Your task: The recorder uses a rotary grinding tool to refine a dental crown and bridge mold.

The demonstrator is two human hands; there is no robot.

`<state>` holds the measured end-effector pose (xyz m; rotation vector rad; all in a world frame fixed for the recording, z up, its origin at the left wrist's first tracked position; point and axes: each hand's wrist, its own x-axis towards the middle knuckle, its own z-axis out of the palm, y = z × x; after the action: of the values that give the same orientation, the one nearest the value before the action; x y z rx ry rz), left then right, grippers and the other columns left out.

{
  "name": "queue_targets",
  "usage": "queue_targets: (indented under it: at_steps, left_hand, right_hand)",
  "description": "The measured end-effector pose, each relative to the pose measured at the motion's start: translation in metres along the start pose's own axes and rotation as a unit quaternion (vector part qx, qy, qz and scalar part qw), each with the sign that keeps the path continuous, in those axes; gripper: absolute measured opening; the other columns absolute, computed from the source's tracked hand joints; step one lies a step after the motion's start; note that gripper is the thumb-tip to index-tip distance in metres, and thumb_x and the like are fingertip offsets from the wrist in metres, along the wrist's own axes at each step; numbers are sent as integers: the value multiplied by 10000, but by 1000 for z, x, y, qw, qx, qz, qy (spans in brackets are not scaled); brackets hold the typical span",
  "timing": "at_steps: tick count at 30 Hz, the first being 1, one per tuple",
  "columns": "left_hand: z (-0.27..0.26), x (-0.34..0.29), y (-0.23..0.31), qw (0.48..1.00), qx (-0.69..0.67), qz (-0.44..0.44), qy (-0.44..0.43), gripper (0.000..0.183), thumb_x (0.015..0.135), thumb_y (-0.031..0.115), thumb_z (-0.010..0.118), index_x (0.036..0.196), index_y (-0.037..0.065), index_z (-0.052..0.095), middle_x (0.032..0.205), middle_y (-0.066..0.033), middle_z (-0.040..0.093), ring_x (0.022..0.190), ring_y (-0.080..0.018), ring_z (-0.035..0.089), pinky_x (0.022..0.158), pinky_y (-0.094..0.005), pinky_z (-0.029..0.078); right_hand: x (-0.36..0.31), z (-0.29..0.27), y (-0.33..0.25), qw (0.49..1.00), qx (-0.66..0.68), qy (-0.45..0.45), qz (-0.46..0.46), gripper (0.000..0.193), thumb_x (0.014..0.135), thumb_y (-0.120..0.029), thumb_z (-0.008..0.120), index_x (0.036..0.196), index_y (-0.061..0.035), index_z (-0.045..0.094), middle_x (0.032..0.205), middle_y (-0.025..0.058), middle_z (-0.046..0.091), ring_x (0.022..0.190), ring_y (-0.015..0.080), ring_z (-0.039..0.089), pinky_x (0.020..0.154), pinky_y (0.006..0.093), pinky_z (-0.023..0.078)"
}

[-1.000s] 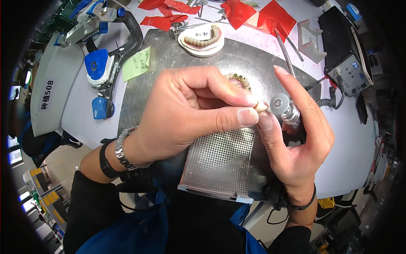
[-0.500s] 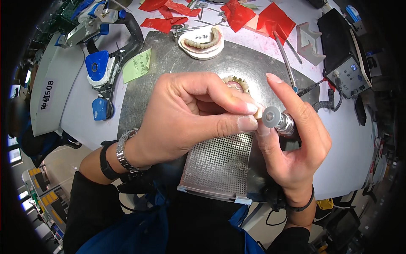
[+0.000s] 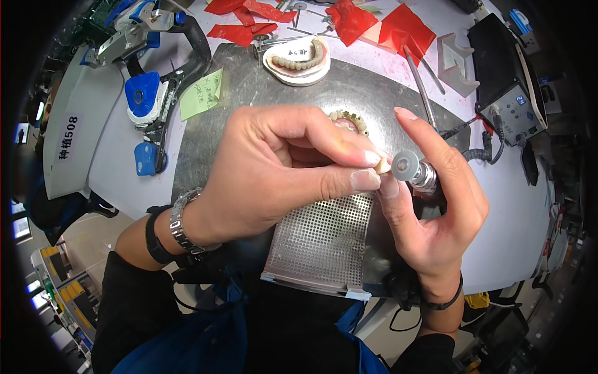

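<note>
My left hand (image 3: 268, 171) pinches a small cream tooth crown (image 3: 383, 166) between thumb and index finger. My right hand (image 3: 436, 218) is wrapped round a silver rotary handpiece (image 3: 425, 178), its index finger raised and its thumb tip close under the crown. A round grey polishing disc (image 3: 406, 164) sits on the handpiece's tip, just right of the crown with a narrow gap between them. Behind my left fingers, a dental arch (image 3: 352, 119) with metal-coloured parts is partly hidden. Farther back stands a white plaster model (image 3: 302, 78) with a row of teeth.
A perforated metal grille (image 3: 317, 249) lies below my hands. On the left are a blue-and-black articulator (image 3: 144, 93) and a green note (image 3: 202, 96). Red sheets (image 3: 408, 31) and thin metal tools lie at the back. A black control unit (image 3: 511, 87) with a cable stands right.
The handpiece and its disc have shifted slightly right, and the gap to the crown is a little wider. My left hand keeps its pinch on the crown almost unmoved.
</note>
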<state>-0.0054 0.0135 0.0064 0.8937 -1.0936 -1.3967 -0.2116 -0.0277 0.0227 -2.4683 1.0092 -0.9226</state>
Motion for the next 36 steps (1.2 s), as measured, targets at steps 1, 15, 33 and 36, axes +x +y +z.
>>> queue_targets:
  at_steps: [1,15,33,36]
  left_hand:
    - [0,0,0,1000,7,11,-1,189,819,-140,727,871,-17,593,1038,-278,706,987,-276,721,870,-364,608]
    - [-4,1,2,989,-98,-111,7,134,882,-84,673,972,-21,597,1067,-220,712,1001,-221,708,890,-314,569]
    - [-4,2,1,990,-79,-113,3,99,908,-17,654,964,17,580,1071,-235,710,999,-232,715,893,-327,579]
    - [-4,2,2,990,-80,-119,3,99,907,-19,651,961,18,577,1072,-236,710,1003,-234,714,893,-330,578]
  right_hand:
    - [0,0,0,1000,0,-2,2,437,817,-137,741,1201,61,669,1125,195,716,897,219,701,824,291,524]
    - [-1,7,2,999,3,9,45,601,857,-203,749,1362,61,559,1282,219,654,1049,252,688,901,337,528]
    - [0,6,1,999,-11,0,46,573,863,-211,738,1352,43,582,1210,230,682,1031,262,701,883,330,532]
    - [0,6,1,999,-10,-1,47,570,868,-216,735,1353,41,582,1215,227,681,1031,262,701,882,331,534]
